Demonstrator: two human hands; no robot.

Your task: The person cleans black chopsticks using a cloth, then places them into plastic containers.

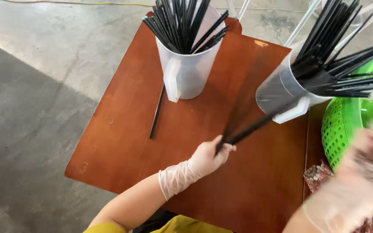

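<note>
Your gloved left hand [210, 157] is closing around the low end of a thin bundle of black sticks [249, 128], slanting up over the brown table [121, 142] toward the tilted clear jug [281, 92]. They are looking light, stiff and slick, so you are gripping near the ends. Your right hand [359, 181] is blurring beside the green basket [339, 125]; I cannot tell its grip.

No packages, labels, signs or screens show anywhere around the hands; nothing in view carries a printed panel or a display.
</note>
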